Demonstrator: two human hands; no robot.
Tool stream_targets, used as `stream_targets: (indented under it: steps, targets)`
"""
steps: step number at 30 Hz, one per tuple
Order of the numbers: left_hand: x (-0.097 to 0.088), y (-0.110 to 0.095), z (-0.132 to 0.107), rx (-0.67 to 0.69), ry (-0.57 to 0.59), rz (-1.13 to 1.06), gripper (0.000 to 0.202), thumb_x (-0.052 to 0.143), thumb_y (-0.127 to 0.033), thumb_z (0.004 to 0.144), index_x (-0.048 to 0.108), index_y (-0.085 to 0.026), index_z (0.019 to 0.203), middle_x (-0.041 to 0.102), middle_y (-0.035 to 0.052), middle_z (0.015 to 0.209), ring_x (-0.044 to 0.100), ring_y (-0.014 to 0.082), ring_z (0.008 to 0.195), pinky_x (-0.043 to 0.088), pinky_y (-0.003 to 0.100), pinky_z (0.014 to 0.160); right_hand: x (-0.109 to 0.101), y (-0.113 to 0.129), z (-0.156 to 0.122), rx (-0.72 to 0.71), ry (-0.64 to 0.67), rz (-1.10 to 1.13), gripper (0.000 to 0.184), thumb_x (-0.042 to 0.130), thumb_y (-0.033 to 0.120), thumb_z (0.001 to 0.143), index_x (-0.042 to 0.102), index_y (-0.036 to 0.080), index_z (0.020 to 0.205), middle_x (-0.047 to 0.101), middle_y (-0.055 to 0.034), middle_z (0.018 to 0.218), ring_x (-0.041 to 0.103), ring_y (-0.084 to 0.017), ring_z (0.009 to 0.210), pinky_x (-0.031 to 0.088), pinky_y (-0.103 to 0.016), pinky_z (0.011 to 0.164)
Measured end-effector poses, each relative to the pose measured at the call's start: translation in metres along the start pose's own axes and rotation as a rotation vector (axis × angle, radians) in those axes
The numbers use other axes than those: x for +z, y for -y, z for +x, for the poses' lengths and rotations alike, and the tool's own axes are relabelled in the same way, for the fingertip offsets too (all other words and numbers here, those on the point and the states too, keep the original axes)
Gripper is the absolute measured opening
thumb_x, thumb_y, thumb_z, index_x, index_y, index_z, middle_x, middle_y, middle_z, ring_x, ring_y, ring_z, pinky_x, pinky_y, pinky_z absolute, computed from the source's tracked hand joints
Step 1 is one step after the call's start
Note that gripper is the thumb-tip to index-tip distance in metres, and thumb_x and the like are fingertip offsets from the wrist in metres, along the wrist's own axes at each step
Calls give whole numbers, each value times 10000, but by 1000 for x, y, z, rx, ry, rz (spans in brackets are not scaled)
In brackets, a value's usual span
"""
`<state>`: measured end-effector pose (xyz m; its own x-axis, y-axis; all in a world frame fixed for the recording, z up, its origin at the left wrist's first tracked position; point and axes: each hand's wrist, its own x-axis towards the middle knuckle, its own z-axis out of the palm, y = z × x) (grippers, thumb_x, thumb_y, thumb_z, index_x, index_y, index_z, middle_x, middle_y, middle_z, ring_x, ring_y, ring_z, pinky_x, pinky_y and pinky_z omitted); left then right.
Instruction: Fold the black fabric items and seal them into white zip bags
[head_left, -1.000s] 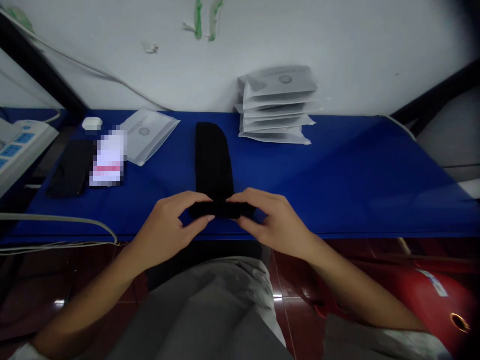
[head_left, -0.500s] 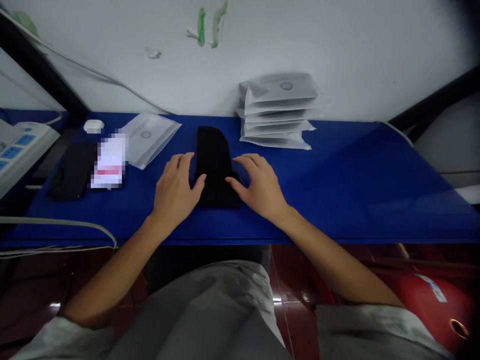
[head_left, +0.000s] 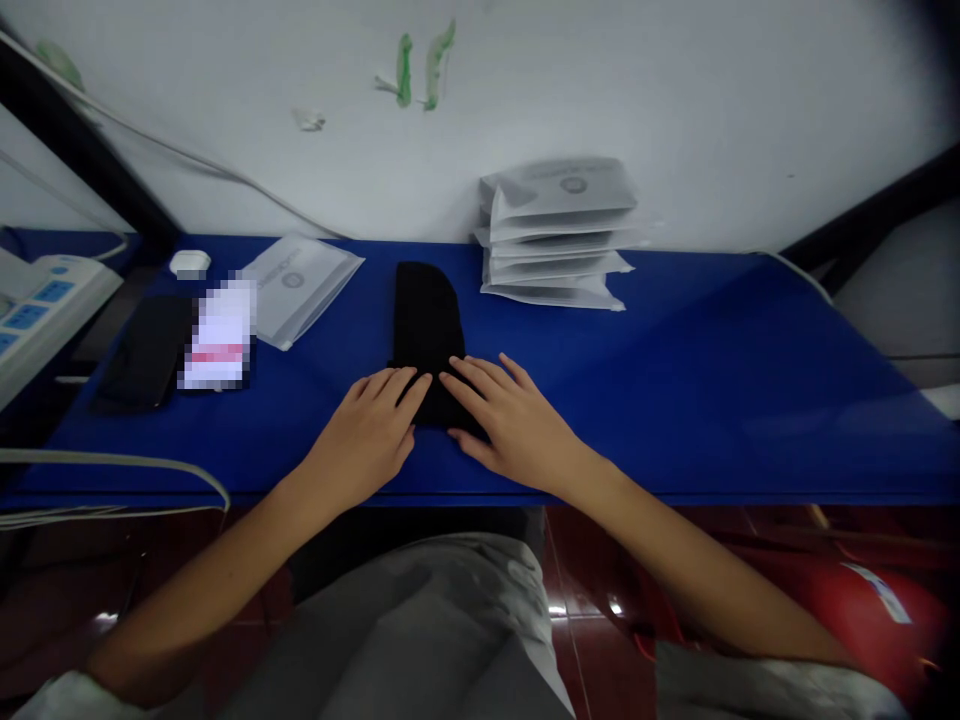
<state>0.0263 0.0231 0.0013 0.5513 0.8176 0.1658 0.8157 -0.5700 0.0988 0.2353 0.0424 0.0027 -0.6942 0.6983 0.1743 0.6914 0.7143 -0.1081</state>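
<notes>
A folded piece of black cloth (head_left: 427, 315) lies flat on the blue table (head_left: 697, 400), its far end rounded on the right. My left hand (head_left: 369, 425) rests on the cloth's near left part, palm down with fingers stretched out. Across from it, my right hand (head_left: 514, 425) lies over the near right part, fingers spread and thumb by the near edge. The fingertips of both hands come close together on the cloth and hide much of its near end. Neither hand grips anything.
A stack of frosted zip bags (head_left: 559, 230) stands against the wall. One more frosted bag (head_left: 300, 285) lies at left, beside a lit phone (head_left: 217, 330), a dark phone (head_left: 146, 345) and a white earbud case (head_left: 190, 263). A power strip (head_left: 45, 310) sits far left.
Both hands have moved from the cloth's side edges nearer to me and inward, and now lie flat over its near end. The cloth stays in about the same place.
</notes>
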Motion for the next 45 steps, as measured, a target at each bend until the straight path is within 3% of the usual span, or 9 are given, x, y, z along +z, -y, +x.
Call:
stream_targets:
  steps: [8,14,23,26,30,33,35,39,45]
  targets:
    - [0,0,12,5,-1,44,453,419,-92,849,456,-66,1300,562,172,1269,513,289,1173,422,428,971,0,0,9,-3,-2,-67,510,517,173,834,458,106,1336,483,-197,1380,461,-327,1246,331,-564,1050]
    - [-6,4,20,-10,63,28,302,384,-96,877,573,-117,1112,654,123,1098,595,255,1035,472,390,847,-2,-4,16,-1,11,-48,326,556,106,790,600,114,1113,611,-166,1202,580,-287,1082,373,-508,1017]
    - [-31,-6,-2,-1,224,-199,229,420,-139,876,602,-169,1011,669,66,951,619,216,860,486,370,762,-26,10,-5,-25,135,187,220,579,98,772,643,163,972,693,-53,933,639,-205,862,431,-418,923]
    - [-34,-7,-7,41,222,-293,225,455,-231,905,595,-176,1073,657,65,1010,599,219,943,481,385,819,-30,11,-9,-50,137,253,180,619,213,822,647,169,994,682,-64,964,630,-212,899,445,-408,881]
    - [-32,-2,-7,10,104,-387,295,437,-362,936,589,-184,1116,636,67,1079,574,207,1006,467,384,898,-30,9,-10,-24,72,292,351,571,472,867,643,179,1047,664,-90,999,619,-226,911,466,-405,817]
    - [-27,2,-5,-84,29,-340,310,461,-351,924,565,-179,1160,614,76,1134,556,224,1050,455,406,927,-25,6,-9,47,-30,229,306,532,383,905,618,168,1105,650,-116,1056,603,-245,957,476,-408,802]
    - [-23,4,-3,-137,65,-303,348,515,-373,896,556,-167,1174,612,85,1143,553,245,1066,451,421,927,-20,3,-6,85,-52,192,282,543,315,900,601,164,1130,646,-119,1078,595,-254,972,479,-409,798]
    - [-16,6,3,-230,150,-356,322,589,-370,851,610,-136,1072,648,82,1008,589,242,977,474,392,852,-14,-2,1,129,34,226,285,611,267,853,601,153,1115,663,-92,1024,605,-243,939,480,-392,789]
    - [-28,1,1,-221,101,-455,187,561,-337,857,649,-185,920,653,39,898,596,206,876,472,348,775,-24,-2,4,154,68,390,98,612,145,811,645,182,895,653,-35,849,590,-181,815,463,-315,731]
